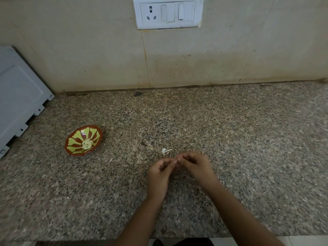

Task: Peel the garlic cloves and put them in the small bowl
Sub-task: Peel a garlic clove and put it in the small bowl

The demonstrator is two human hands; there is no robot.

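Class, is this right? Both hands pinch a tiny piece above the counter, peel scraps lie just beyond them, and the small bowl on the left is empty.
No. The head view shows the small bowl is not empty: peeled garlic cloves lie at its centre. The left hand and right hand do pinch a tiny piece, peel scraps just beyond.

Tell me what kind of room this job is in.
Probably a home kitchen: a speckled stone counter, a tiled wall with a switch plate, and a small painted bowl holding peeled garlic cloves. The left hand and right hand pinch what seems another clove.
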